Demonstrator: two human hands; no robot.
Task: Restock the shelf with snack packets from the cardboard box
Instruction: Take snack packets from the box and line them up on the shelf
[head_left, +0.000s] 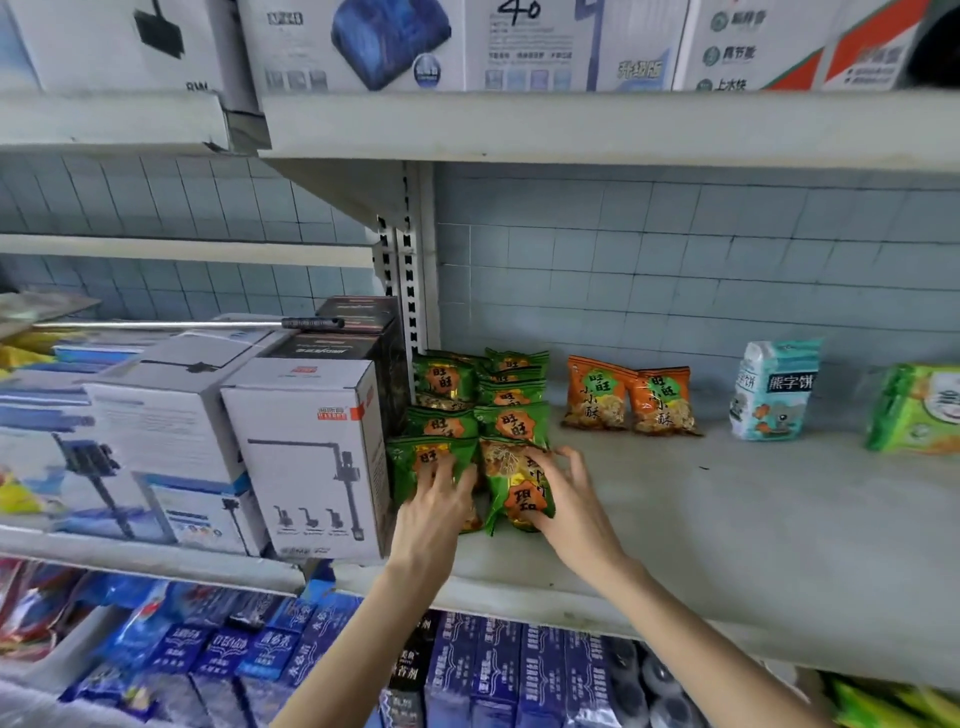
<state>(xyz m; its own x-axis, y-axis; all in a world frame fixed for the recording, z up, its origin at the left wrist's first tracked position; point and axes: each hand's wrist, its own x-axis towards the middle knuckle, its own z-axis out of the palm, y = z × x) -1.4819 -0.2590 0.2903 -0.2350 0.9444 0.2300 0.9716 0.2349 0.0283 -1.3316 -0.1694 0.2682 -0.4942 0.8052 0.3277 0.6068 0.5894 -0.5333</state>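
Several green snack packets (511, 415) stand in two rows at the left end of the grey shelf (727, 519). My left hand (434, 506) lies on the front left green packet (415, 460), fingers spread against it. My right hand (563, 499) holds the front right green packet (511, 480), which lies tilted with its label upside down; fingers curl over its right edge. The cardboard box is out of view.
Two orange snack packets (631, 400) stand further right, then a pale blue biscuit bag (771, 392) and a green pack (917, 410). White appliance boxes (306, 457) flank the packets on the left. Blue boxes (498, 670) fill the shelf below.
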